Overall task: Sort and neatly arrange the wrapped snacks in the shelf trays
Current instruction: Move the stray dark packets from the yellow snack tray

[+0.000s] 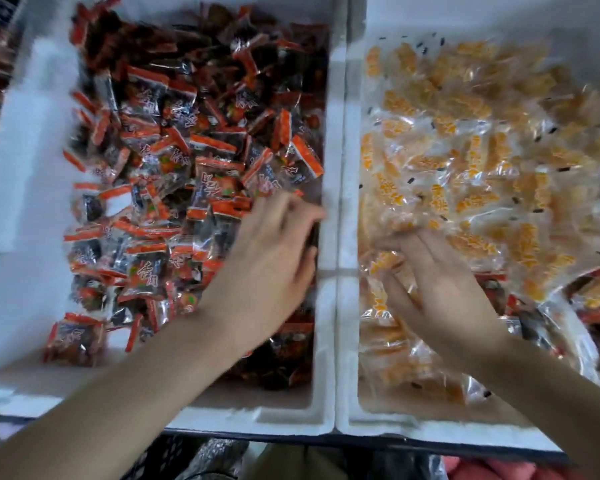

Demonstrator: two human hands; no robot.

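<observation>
The left hand (274,247) reaches into the left foam tray (21,188), its fingers against the red-and-dark wrapped snacks (174,161) heaped by the tray's right wall. The fingers are smeared by motion, so I cannot tell whether they pinch a packet or only push the heap. The right hand (444,282) lies flat in the right foam tray (430,434), fingers straight and slightly spread, pressing on the orange snacks in clear wrappers (465,150); it holds nothing.

This looks like the levelling and sorting step, each hand working its own tray. The two kinds are mostly apart, one to a tray, but both piles are loose and jumbled. A few stray red packets (593,315) sit among the orange ones at the right tray's near right side. The next move probably calls for picking those strays out, carrying them over the shared walls, and then smoothing both heaps.
</observation>
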